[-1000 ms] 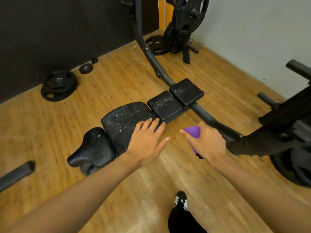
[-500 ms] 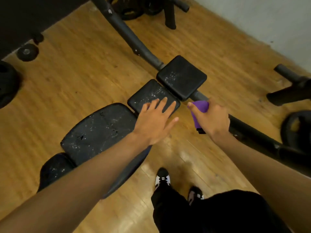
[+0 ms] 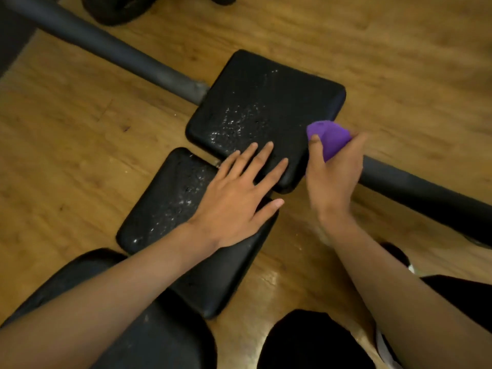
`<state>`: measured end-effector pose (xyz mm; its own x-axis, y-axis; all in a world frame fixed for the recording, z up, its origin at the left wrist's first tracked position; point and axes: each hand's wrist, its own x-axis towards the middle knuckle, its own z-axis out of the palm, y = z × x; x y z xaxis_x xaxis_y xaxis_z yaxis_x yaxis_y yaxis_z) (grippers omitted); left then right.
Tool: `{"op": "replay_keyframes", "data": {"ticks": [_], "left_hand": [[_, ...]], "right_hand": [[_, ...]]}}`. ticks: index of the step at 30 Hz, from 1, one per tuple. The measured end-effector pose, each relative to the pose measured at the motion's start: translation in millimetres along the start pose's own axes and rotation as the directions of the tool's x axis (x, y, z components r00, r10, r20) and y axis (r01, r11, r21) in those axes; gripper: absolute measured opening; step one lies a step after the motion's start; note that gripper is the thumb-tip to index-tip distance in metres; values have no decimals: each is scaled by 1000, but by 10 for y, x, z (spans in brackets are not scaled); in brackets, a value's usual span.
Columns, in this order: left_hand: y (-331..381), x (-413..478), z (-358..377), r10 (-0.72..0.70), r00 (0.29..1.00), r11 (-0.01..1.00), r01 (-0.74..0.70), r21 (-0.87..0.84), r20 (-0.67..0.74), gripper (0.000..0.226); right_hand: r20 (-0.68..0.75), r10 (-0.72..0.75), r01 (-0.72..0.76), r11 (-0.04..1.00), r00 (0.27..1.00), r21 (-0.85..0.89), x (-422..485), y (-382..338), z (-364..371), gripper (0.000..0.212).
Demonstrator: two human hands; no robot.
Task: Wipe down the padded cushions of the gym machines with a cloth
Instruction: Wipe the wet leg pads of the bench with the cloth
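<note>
Three black padded cushions of a low bench lie in a row. The far square cushion (image 3: 261,107) carries white specks, as does the middle cushion (image 3: 170,198). The nearest large cushion (image 3: 159,336) runs under my left forearm. My left hand (image 3: 239,198) lies flat with straight fingers, palm over the middle cushion and fingertips on the near edge of the far one. My right hand (image 3: 332,171) grips a purple object (image 3: 330,139) at the right corner of the far cushion, index finger laid on top. What the purple object is cannot be told.
A thick dark frame tube (image 3: 119,57) runs diagonally under the far cushion and continues at the right (image 3: 426,193). Wooden floor (image 3: 66,145) surrounds the bench. A black weight plate (image 3: 117,9) sits at the top edge. My dark trouser legs (image 3: 314,342) are at the bottom.
The view has closed in on the cushions. My left hand slid forward from the middle cushion onto the edge of the far one. My right hand brought the purple object to the far cushion's corner.
</note>
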<state>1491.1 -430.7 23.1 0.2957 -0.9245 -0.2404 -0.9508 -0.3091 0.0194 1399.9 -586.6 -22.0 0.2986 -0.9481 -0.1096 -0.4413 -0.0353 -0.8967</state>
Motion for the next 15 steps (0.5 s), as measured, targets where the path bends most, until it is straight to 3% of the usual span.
{"op": "replay_keyframes", "data": {"ticks": [2,6,8,10,15], "left_hand": [[-39,60,100,40,998,999,-41,-9,-52,68],[-96,63,213,71,986,990,-88,-108,-152,65],[-95,60,250,58,981,987,-84,-140,-185,63],[-82,62,275,52,977,981,-88,-170,-207,62],[-104,51,310,49,971,979,-94,-182,-235,60]], "right_hand": [[-18,-49,50,995,999,90,51,132,170,42],[-91,-134,139,988,987,59,81,204,337,62],[-70,-134,144,978,988,148,68,197,360,63],[-4,-128,124,951,992,282,-41,203,375,63],[104,-17,-26,918,994,396,-722,156,372,54]]}}
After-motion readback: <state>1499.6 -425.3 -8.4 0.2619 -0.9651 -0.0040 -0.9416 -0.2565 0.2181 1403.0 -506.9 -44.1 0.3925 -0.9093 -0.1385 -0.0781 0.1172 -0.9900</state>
